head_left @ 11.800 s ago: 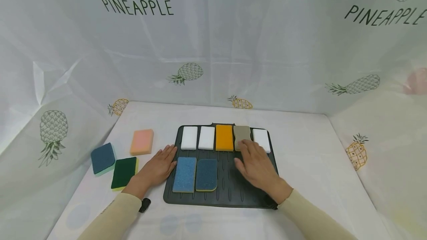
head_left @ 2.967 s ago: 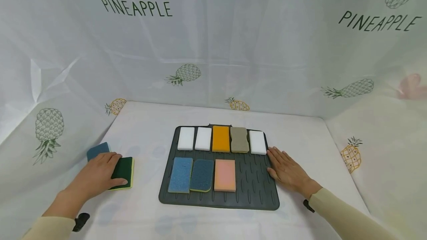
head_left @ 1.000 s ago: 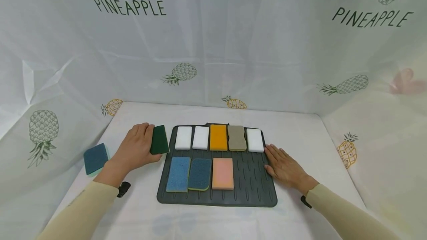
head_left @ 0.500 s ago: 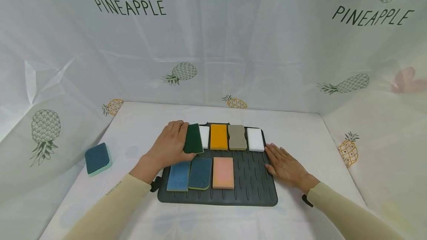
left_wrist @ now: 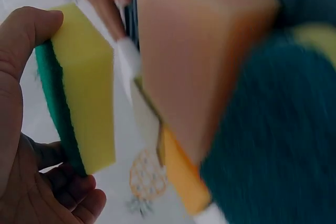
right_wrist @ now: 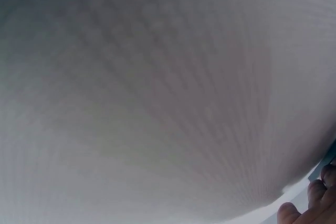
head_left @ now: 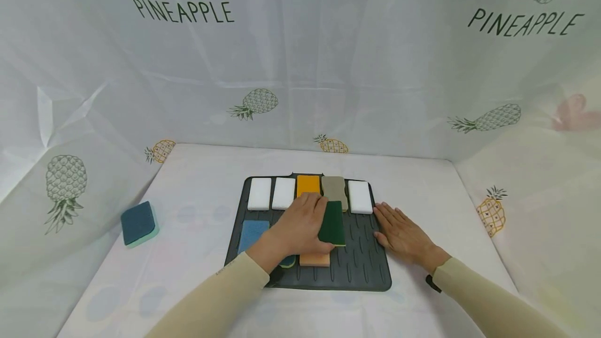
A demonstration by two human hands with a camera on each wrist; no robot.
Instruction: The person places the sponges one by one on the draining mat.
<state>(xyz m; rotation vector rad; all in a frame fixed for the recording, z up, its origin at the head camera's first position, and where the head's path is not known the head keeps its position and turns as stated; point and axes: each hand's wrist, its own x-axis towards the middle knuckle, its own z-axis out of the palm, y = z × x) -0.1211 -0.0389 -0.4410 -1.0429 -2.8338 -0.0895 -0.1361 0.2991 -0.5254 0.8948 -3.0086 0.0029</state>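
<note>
My left hand (head_left: 300,228) holds a green and yellow sponge (head_left: 332,224) over the dark ribbed mat (head_left: 361,275). In the left wrist view, thumb and fingers pinch the sponge (left_wrist: 86,87) at opposite ends, green scouring side toward the palm. Under that hand, the pink-orange sponge (head_left: 314,260) and a dark blue sponge (head_left: 288,262) lie partly hidden, with a lighter blue sponge (head_left: 253,233) to their left. My right hand (head_left: 404,236) lies flat, fingertips at the mat's right edge; the right wrist view shows mostly blurred cloth and a few fingers (right_wrist: 315,203).
Along the mat's back row lie two white sponges (head_left: 259,194), an orange one (head_left: 308,184), a beige wavy-sided one (head_left: 334,189) and another white one (head_left: 360,197). A dark blue sponge with a mint base (head_left: 139,223) sits far left on the white tablecloth (head_left: 188,270).
The pink-orange sponge has moved from the table onto the mat. My left hand has picked up the green sponge and carried it right, across the mat. The right hand has shifted to the mat's right edge.
</note>
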